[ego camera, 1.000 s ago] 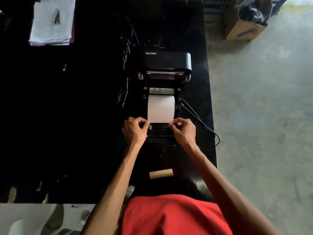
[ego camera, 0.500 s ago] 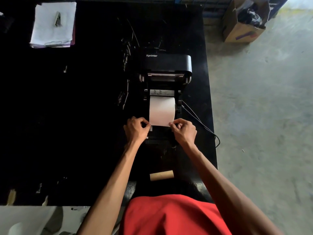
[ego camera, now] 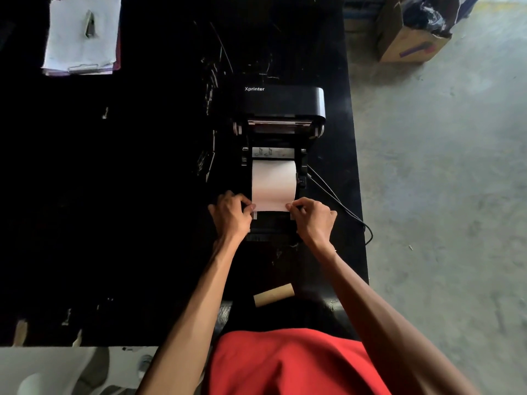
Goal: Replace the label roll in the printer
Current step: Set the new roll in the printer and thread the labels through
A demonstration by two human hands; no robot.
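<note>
A black Xprinter label printer (ego camera: 281,102) stands open on the black table, lid tipped back. A white label roll (ego camera: 273,185) sits in its bay, with a strip of label paper drawn toward me. My left hand (ego camera: 232,216) pinches the strip's left front corner. My right hand (ego camera: 312,218) pinches the right front corner. Both hands rest over the printer's front edge. A bare brown cardboard core (ego camera: 273,294) lies on the table near my body.
The black table (ego camera: 114,195) ends at a right edge near the printer, with concrete floor beyond. A black cable (ego camera: 342,208) runs off the printer's right side. A clipboard with papers (ego camera: 82,35) lies far left. A cardboard box (ego camera: 413,32) stands on the floor.
Both hands stay pinched on the paper's front corners. The paper's front edge has shifted slightly toward me; the view has dipped a little.
</note>
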